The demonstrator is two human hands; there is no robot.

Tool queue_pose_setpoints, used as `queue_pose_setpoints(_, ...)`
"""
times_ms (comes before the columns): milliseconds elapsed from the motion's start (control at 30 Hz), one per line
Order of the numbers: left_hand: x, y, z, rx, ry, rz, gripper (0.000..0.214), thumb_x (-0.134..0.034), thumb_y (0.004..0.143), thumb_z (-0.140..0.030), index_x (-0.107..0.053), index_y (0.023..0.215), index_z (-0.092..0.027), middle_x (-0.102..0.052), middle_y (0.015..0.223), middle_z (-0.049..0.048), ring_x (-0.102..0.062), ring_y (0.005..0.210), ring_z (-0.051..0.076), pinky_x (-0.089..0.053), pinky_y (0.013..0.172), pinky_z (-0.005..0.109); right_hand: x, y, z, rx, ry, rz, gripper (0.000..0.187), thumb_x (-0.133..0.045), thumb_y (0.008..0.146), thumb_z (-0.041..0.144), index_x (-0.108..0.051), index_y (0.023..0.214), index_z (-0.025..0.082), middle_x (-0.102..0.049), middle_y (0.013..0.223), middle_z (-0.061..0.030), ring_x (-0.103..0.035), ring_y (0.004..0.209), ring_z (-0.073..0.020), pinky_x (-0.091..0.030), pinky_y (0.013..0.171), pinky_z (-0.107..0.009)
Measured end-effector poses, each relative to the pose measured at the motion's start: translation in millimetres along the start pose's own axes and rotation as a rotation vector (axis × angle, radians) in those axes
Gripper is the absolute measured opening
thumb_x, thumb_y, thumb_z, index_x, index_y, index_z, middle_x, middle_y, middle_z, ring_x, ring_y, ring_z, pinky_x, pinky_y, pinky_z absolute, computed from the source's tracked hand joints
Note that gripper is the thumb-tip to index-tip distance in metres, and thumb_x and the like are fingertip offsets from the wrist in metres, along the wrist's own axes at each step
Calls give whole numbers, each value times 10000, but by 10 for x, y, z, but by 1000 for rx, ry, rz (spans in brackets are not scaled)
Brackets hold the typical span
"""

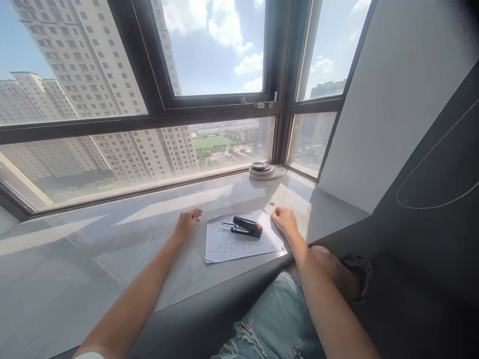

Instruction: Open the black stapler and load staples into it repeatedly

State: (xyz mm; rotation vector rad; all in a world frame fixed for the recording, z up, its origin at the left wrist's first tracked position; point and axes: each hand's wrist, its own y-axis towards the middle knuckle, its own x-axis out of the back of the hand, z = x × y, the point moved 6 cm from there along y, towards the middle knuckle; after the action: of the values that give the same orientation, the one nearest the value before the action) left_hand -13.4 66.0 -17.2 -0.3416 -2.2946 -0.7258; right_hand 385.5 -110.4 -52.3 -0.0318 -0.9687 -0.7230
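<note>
Inspection Note: Slip and Loss Hazards at Frame Centre

The black stapler (pixel 247 223) lies at frame centre on the printed sheets (pixel 243 248), bright metal projecting leftward; the left hand (pixel 188 223), left of centre, has its fingers bent, a tiny dark speck at their tips, and whether they grip it cannot be told; the right hand (pixel 285 220), right of centre, is curled beside the sheets, any contents hidden; the sheets' lower-right corner sits near the front edge of the windowsill (pixel 183 269), so a knock from the right forearm (pixel 314 284) could tip sheets and stapler off; two small dark strips (pixel 272 203) lie just beyond the right hand, where a careless sweep could scatter them.
</note>
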Motion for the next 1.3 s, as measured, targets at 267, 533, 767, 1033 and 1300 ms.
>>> queue_pose_setpoints(267,-188,31,-757,-24,-522,93,362,-670,888,-464,-791,1016,-148,-749,831,82,-688,657,179,-580,582,319,81,-111,352,294,221,-76,314,-493,970,355,-541,695,211,-615,741,-25,-549,743,-171,-402,728,-271)
queue_pose_setpoints(533,-498,-147,-877,-189,-342,47,270,-672,915,-434,-810,1028,-231,-801,981,62,-732,874,222,-606,780,358,188,-777,886,572,229,-20,240,-567,1015,449,-674,1017,234,-682,1054,-68,-581,1011,-238,-463,936,-386)
queue_pose_setpoints(767,-679,-225,-953,-313,-199,111,209,-703,906,-398,-785,1038,-259,-802,1053,54,-743,971,256,-583,928,405,-16,-952,1070,456,44,51,399,-699,933,357,-600,1314,293,-647,1194,-91,-562,1112,-298,-474,902,-424)
queue_pose_setpoints(1033,-733,-219,-1009,-297,-194,150,188,-721,887,-389,-796,997,-256,-810,985,46,-748,891,259,-593,886,414,-98,-960,987,445,50,28,398,-532,1000,205,-593,1380,304,-633,1212,-93,-561,1077,-286,-475,898,-420)
queue_pose_setpoints(1300,-786,-254,-1042,-278,-261,243,233,-744,861,-441,-812,989,-258,-811,1013,59,-753,960,285,-590,908,432,-40,-993,925,443,54,32,437,-459,1009,176,-585,1404,311,-642,1219,-90,-548,1079,-298,-488,902,-438)
